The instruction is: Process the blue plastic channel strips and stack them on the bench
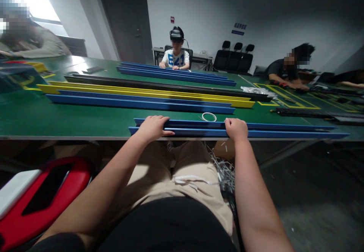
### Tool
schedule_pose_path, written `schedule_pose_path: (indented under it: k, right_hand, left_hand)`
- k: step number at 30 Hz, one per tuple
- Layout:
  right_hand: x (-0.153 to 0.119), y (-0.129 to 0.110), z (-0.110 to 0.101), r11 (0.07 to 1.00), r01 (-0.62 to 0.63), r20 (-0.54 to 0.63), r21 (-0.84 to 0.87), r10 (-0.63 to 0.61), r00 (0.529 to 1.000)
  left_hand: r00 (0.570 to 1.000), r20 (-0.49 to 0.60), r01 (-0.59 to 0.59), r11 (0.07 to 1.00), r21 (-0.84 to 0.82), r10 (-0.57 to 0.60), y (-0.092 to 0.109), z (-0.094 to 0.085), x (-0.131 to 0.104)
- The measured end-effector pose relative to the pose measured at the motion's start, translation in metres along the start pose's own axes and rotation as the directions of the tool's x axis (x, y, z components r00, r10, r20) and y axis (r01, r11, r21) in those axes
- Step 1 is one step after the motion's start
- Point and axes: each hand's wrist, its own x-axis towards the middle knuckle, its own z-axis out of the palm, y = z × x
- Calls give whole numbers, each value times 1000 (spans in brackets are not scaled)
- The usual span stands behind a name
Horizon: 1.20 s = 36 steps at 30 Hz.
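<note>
A long blue channel-shaped profile [196,132] lies along the near edge of the green table, its two raised walls running left to right. My left hand [153,126] grips across it near its left end, thumb on the near wall and fingers over the far one. Farther right, my right hand [237,128] is closed over the same profile, fingers curled and partly hidden. Just beyond the far wall, between my hands, lies a small white ring of thin cord or tubing [209,113].
Blue [136,101], yellow [241,103] and black profiles [159,84] lie across the table [22,121], with more blue ones [176,75] behind. Clear plastic bags [257,91] sit right. A red stool [76,172] stands at my left. Other people sit around the table.
</note>
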Motion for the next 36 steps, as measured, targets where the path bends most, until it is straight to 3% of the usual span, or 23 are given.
schedule_pose_path:
  k: [3, 6, 9, 11, 13, 15, 20, 24, 27, 32, 36]
  right_hand:
    - [5, 21, -2, 999, -49, 26, -21, 49, 998]
    - [13, 22, -3, 992, -127, 99, -20, 128, 987]
    - [25, 3, 0, 991, -125, 173, 50, 115, 978]
    - [33, -15, 3, 989, -27, 230, 146, -8, 973]
    - [42, -33, 6, 966, 99, 316, 237, -173, 933]
    - [51, -47, 9, 953, 165, 375, 256, -255, 891]
    - [64, -60, 12, 978, 163, 417, 128, -202, 886]
    - [61, -62, 14, 973, 179, 342, 146, -220, 914]
    - [56, -61, 16, 949, 179, 260, 260, -247, 933]
    - [47, -68, 15, 823, 282, 13, 493, -331, 943]
    - [32, -82, 3, 704, 400, -110, 587, -420, 901]
  left_hand:
    - [1000, -5, -13, 1000, 4, 13, -18, -2, -7]
    - [999, -50, -13, 1000, 10, 14, -15, 1, -7]
    - [997, -76, -17, 1000, 14, 18, 2, 5, -2]
    - [995, -94, -27, 999, 23, 30, 17, 8, 4]
    - [993, -107, -40, 999, 30, 43, 36, 11, 13]
    - [993, -105, -49, 999, 21, 51, 54, 14, 22]
    - [992, -115, -52, 999, -5, 51, 85, 18, 39]
    - [991, -123, -53, 996, -68, 44, 88, 19, 40]
    - [981, -193, -59, 972, -229, 15, 82, 19, 39]
    - [945, -293, -50, 824, -564, -143, 68, 20, 44]
    - [943, -260, -42, 704, -709, -206, 54, 20, 50]
